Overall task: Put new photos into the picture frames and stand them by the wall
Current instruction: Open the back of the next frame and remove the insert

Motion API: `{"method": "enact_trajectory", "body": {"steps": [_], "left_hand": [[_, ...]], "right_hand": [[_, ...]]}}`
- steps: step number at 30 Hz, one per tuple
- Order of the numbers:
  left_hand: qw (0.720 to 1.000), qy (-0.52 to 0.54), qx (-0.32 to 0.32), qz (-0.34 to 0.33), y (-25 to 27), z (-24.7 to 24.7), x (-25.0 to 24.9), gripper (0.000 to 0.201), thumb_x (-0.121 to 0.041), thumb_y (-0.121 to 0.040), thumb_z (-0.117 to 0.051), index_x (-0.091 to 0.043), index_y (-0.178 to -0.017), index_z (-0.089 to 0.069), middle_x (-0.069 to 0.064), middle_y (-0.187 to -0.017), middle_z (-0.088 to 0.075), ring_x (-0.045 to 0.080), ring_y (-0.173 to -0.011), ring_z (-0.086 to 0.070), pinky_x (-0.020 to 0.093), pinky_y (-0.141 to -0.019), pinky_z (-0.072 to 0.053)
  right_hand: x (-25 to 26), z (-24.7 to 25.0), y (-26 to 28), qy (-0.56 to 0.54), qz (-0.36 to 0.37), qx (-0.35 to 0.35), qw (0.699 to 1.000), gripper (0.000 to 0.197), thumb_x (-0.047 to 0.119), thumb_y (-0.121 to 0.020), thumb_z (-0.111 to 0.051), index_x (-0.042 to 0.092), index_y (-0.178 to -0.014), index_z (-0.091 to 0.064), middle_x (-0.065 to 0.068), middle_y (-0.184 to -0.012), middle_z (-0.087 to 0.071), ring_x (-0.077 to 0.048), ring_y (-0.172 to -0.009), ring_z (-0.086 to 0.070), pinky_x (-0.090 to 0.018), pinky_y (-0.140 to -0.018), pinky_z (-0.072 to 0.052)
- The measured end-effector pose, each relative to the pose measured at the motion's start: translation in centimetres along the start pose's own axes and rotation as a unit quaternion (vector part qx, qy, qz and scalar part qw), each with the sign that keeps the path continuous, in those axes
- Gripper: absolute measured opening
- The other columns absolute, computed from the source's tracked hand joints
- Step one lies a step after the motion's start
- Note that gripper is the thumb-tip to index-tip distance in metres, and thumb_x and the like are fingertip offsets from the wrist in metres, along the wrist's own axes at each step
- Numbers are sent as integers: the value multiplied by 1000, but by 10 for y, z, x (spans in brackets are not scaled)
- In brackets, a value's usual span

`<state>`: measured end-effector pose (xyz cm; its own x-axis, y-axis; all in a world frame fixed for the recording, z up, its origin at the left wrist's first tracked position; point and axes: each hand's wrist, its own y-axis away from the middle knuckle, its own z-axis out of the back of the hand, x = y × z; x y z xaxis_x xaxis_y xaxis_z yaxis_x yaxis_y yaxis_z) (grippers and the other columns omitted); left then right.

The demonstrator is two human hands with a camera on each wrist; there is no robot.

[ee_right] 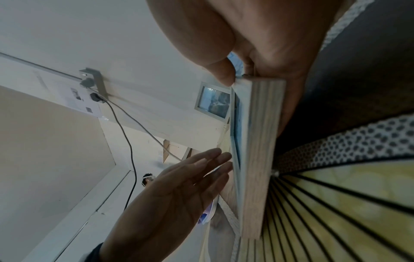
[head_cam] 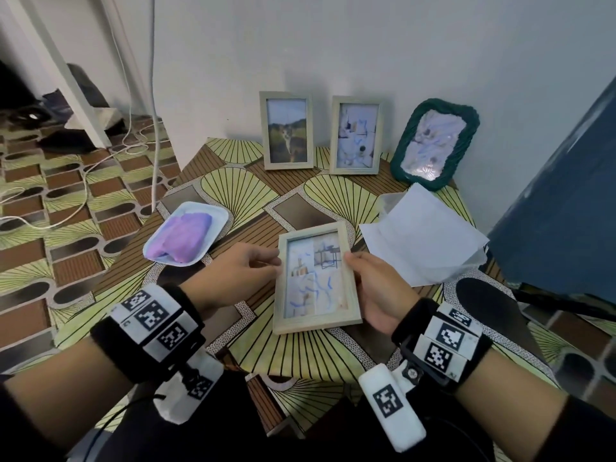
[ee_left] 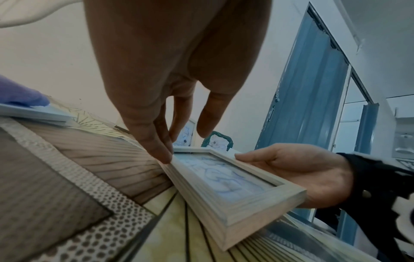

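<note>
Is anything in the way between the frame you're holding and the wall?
Three frames already stand there: two wooden ones and a green one. The held frame has bare table ahead, and open wall shows left of them.

My right hand (head_cam: 378,295) fingers hidden under the held frame (head_cam: 316,278), frame back unseen, blue door (head_cam: 566,195) cut off at right edge, purple cloth (ee_left: 20,94) cropped in left wrist view.

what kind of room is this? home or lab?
Probably a home room, not a lab: a small table with a patterned cover against a plain wall, matching patterned flooring with loose cables, and a blue door at the right.
</note>
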<state>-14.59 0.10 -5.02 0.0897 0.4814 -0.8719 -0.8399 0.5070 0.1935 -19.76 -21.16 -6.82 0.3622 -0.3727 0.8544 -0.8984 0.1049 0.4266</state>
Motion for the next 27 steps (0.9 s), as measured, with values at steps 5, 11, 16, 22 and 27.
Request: {"method": "enact_trajectory", "body": {"steps": [5, 11, 16, 22, 27], "left_hand": [[996, 86, 9, 37, -6, -7, -1, 45, -63, -87, -56, -25, -103, -74, -3, -108, -74, 15, -106, -68, 45, -103, -49], [964, 243, 43, 104, -15, -10, -8, 80, -86, -54, -67, -39, -117, -53, 8, -115, -72, 22, -105, -70, 44, -97, -52], [965, 255, 23, 52, -14, -3, -1, 65, -59, -84, -66, -42, -142, -45, -2, -121, -70, 20, -106, -70, 45, -97, -51], [978, 203, -44, -21, -2, 23, 3, 49, -25, -93, -59, -35, -139, -49, -12, -136, -61, 9, -119, -61, 26, -90, -55], [988, 121, -92, 11, 2, 39, 8, 47, -2, -96, -53, -11, -142, -48, 4, -130, -65, 17, -109, -62, 38, -96, -51]], "right_hand": [[12, 1, 6, 96, 82, 30, 992, 30, 33, -104, -41, 15, -114, -62, -8, -110, -71, -22, -95, -69, -36, -68, -59], [24, -3, 6, 192, 137, 69, 969, 26, 32, -103, -45, 25, -114, -68, -4, -105, -71, -21, -95, -69, -35, -77, -58], [17, -7, 2, 269, 143, 154, 940, 29, 21, -101, -50, 32, -123, -65, 11, -111, -72, -5, -101, -68, -21, -80, -55], [7, 1, -10, 512, 200, 205, 810, 47, 33, -99, -51, 31, -145, -44, 17, -144, -49, 1, -132, -43, -31, -115, -33], [1, 2, -6, 669, 224, 217, 675, 56, 40, -100, -46, 32, -152, -29, 12, -156, -32, -12, -143, -31, -32, -118, -25]]}}
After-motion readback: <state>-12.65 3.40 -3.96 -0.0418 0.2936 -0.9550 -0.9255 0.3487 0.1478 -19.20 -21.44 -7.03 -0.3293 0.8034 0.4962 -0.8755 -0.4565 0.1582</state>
